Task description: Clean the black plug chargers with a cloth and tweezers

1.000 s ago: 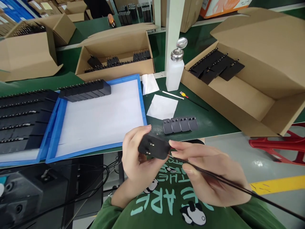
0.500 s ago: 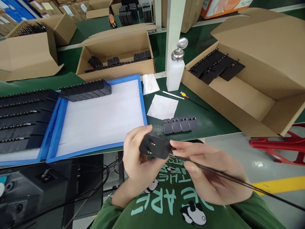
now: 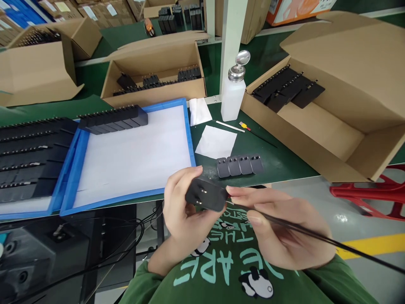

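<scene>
A black two-pin plug adapter (image 3: 206, 194) is gripped in my left hand (image 3: 182, 207), its metal pins facing up. My right hand (image 3: 284, 228) pinches a thin black cable (image 3: 303, 230) whose near end meets the adapter's right end; a bit of red shows at my fingertips. The cable runs off to the lower right. Just beyond my hands, several dark adapters (image 3: 239, 166) lie in a row on the green table (image 3: 284, 162).
A blue-rimmed tray (image 3: 190, 139) with a row of adapters lies left. Behind stand a carton (image 3: 158, 95) and a white pump bottle (image 3: 232, 99). White wipes (image 3: 217, 141) and a yellow-tipped cable (image 3: 245, 126) lie mid-table. Another open carton (image 3: 294, 135) sits right, near a red stool (image 3: 367, 192).
My right hand has shifted very slightly, and the trailing cable has risen a little at the right. My left hand and the adapter are almost unmoved.
</scene>
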Motion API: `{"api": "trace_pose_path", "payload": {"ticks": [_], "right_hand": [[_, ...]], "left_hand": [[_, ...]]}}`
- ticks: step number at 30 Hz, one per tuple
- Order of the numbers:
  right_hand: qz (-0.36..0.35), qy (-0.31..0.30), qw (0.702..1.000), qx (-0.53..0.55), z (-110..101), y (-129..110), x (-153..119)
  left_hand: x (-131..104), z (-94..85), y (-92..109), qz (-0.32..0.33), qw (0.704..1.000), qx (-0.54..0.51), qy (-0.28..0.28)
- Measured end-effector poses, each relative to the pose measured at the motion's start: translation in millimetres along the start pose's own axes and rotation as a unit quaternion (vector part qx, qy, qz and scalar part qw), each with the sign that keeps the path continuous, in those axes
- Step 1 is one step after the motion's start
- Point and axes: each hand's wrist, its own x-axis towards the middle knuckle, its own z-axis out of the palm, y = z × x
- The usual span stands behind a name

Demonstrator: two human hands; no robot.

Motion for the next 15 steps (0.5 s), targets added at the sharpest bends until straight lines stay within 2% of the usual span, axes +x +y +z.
{"api": "trace_pose_path", "payload": {"ticks": [7, 15], "right_hand": [[0.002, -0.005, 1.000, -0.001, 0.8, 0.4, -1.5], [0.002, -0.009, 1.000, 0.014, 1.6, 5.2, -6.6]], "left_hand": [[-0.5, 0.2, 0.3, -0.030, 0.999, -0.023, -0.005], [-2.6, 4.4, 1.1, -0.061, 0.997, -0.038, 0.014]]}}
